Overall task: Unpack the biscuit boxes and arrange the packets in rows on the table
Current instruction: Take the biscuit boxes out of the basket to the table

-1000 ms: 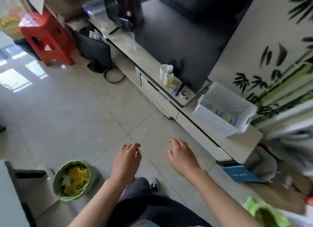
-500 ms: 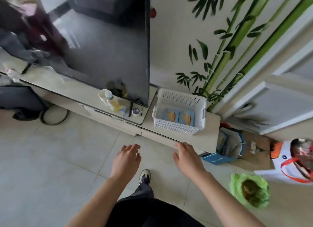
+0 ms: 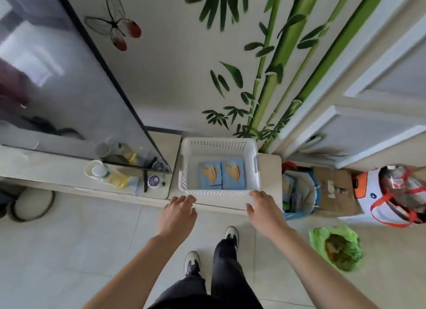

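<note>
Biscuit boxes [image 3: 221, 175]: we count two, blue, each printed with an orange-and-white motif. They lie flat, side by side and touching, on the floor of a white perforated plastic basket [image 3: 219, 145]. Their long axes run from the near wall towards the back wall; printed faces up. Bare basket floor shows to the left of the pair and behind it.

Basket: one, standing on the right end of a pale low cabinet [image 3: 269, 182], its near wall close to the cabinet's front edge, its back wall near the bamboo-painted wall [image 3: 272, 82].

Hands: our left hand [image 3: 177, 214] and right hand [image 3: 264, 208] are both spread and relaxed, holding nothing, fingertips at the basket's two near corners; we cannot tell whether they touch it.

Left of the basket: one television [image 3: 69, 82], one yellow bottle [image 3: 110, 176], one white cup [image 3: 93, 168], one small round tin [image 3: 154, 181].

Right, on the floor: one blue box [image 3: 297, 193], one cardboard piece [image 3: 334, 193], one white bag with red handles [image 3: 396, 195], one green-lined bin [image 3: 338, 248].

Two shoes [image 3: 231, 233] stand on open tiled floor [image 3: 69, 239].
</note>
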{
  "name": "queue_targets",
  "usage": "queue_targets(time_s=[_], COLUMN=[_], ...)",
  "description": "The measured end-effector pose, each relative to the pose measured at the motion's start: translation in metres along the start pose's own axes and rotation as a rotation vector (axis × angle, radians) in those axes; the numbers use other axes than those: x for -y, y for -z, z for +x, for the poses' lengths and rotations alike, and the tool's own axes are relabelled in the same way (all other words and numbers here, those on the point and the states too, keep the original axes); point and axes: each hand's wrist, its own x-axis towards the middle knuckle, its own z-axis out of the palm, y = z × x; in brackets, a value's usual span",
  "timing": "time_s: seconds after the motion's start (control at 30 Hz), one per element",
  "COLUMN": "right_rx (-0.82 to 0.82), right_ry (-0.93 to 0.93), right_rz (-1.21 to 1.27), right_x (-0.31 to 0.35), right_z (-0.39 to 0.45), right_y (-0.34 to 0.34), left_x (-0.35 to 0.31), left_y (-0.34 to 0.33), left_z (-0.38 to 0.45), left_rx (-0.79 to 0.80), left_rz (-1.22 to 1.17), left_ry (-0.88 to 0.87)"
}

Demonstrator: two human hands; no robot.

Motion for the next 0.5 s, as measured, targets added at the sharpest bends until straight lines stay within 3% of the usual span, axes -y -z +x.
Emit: queue_targets(time_s=[0.27,0.5], right_rx=[0.138,0.217], right_ry=[0.003,-0.013], right_rz=[0.014,0.075], right_x=[-0.043,-0.070], right_z=[0.086,0.168], right_y=[0.005,-0.034], left_x=[-0.034,-0.032], left_y=[-0.047,-0.110], left_z=[0.073,0.147], left_rx=[0.081,0.123], left_rz=[-0.047,-0.104], left_ry=[0.151,0.279])
